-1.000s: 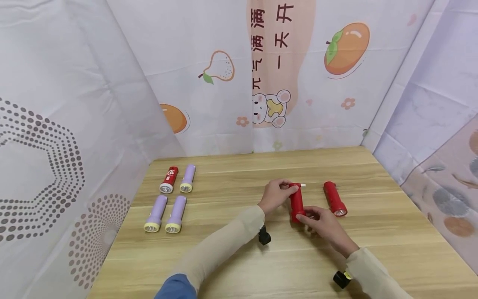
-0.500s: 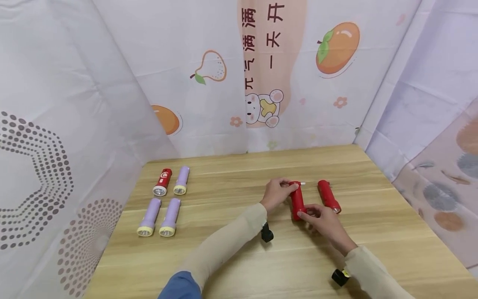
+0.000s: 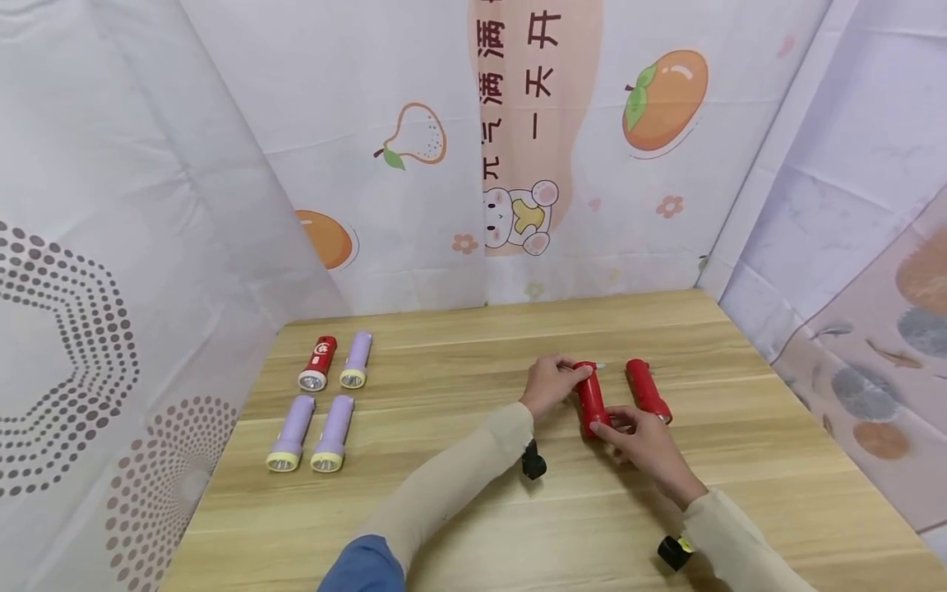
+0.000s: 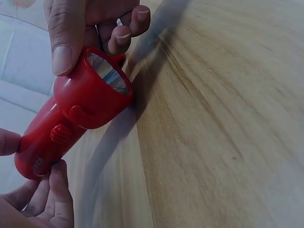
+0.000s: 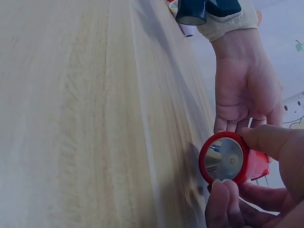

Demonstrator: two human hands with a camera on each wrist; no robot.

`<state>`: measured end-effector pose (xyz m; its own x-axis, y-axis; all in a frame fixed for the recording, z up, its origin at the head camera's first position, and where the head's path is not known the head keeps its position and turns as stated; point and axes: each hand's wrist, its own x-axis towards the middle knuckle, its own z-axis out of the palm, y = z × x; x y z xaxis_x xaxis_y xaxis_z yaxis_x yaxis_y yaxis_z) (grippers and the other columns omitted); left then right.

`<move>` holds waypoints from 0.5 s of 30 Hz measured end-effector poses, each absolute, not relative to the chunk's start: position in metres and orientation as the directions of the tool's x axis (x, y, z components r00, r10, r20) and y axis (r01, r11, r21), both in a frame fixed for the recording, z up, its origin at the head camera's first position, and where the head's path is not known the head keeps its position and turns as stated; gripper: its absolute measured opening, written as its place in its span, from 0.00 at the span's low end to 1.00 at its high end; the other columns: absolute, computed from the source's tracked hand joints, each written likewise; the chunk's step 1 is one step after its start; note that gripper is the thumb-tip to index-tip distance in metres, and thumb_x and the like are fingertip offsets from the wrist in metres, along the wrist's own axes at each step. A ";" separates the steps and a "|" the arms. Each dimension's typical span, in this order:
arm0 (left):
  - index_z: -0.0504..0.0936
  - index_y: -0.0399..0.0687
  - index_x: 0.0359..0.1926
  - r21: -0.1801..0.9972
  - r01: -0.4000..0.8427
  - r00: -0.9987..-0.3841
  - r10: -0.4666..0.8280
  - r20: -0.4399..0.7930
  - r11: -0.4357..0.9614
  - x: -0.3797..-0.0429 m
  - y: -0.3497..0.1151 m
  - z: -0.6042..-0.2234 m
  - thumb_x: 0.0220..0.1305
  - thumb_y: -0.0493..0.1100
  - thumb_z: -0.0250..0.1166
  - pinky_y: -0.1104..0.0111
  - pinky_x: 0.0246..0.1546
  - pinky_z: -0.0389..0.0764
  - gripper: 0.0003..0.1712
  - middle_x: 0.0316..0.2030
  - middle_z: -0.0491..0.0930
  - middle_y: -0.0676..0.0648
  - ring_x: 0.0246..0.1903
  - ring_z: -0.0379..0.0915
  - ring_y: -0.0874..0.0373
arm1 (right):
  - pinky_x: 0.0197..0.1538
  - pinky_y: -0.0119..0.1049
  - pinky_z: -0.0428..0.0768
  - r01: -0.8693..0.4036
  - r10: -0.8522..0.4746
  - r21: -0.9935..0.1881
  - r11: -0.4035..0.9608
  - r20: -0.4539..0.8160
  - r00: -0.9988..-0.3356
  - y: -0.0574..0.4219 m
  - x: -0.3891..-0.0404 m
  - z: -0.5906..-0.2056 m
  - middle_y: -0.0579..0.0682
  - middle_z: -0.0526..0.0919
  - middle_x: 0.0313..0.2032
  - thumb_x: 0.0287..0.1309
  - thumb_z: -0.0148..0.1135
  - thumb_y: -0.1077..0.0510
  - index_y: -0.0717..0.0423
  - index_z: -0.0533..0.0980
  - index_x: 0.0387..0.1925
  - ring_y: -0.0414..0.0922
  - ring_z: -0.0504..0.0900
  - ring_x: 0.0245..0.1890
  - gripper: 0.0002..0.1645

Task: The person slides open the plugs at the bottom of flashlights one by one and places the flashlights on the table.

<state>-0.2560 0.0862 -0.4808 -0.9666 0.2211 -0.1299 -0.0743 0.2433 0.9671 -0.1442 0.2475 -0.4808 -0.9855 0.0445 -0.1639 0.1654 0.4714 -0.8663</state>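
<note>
In the head view, both hands hold a red flashlight point(image 3: 593, 399) a little right of the table's middle, its lamp end toward me. My left hand point(image 3: 547, 385) pinches its tail end between thumb and fingers. My right hand point(image 3: 647, 448) grips the lamp rim, which the right wrist view shows with its round reflector point(image 5: 224, 159). A ribbed switch point(image 4: 61, 134) on the barrel faces up in the left wrist view. Thin metal prongs point(image 5: 262, 180) stick out near the tail. Just right of it lies another red flashlight point(image 3: 647, 390), partly behind my right hand.
On the table's left lie a red flashlight with a white rim point(image 3: 318, 363) and three lilac flashlights, the far one point(image 3: 357, 360) beside it and two nearer point(image 3: 292, 434). Patterned cloth point(image 3: 414, 271) hangs behind and along both sides of the wooden table point(image 3: 459, 362).
The head view has swung slightly right, so the resting flashlights appear farther left. Both hands keep their hold on the red flashlight, with only slight movement of it.
</note>
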 end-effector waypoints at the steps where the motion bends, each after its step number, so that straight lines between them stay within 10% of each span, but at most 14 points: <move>1: 0.86 0.49 0.41 0.966 -0.071 -0.967 0.219 -0.128 0.250 -0.257 0.087 -0.481 0.65 0.51 0.73 0.62 0.33 0.83 0.13 0.30 0.83 0.53 0.32 0.83 0.56 | 0.32 0.40 0.85 0.166 0.046 -0.865 0.474 -0.164 -0.985 0.248 -0.144 -0.481 0.56 0.84 0.45 0.64 0.72 0.46 0.64 0.75 0.63 0.49 0.82 0.31 0.35; 15: 0.87 0.48 0.41 0.959 -0.084 -0.970 0.199 -0.141 0.269 -0.265 0.098 -0.488 0.64 0.53 0.74 0.68 0.29 0.80 0.14 0.30 0.83 0.55 0.28 0.79 0.62 | 0.30 0.40 0.85 0.176 0.078 -0.841 0.512 -0.159 -0.984 0.253 -0.148 -0.478 0.57 0.85 0.45 0.65 0.71 0.47 0.64 0.77 0.62 0.49 0.82 0.27 0.32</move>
<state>-0.2653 0.0981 -0.4879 -0.9698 0.1993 -0.1407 -0.0838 0.2693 0.9594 -0.1482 0.2534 -0.4782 -0.9842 0.0776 -0.1590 0.1762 0.5119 -0.8408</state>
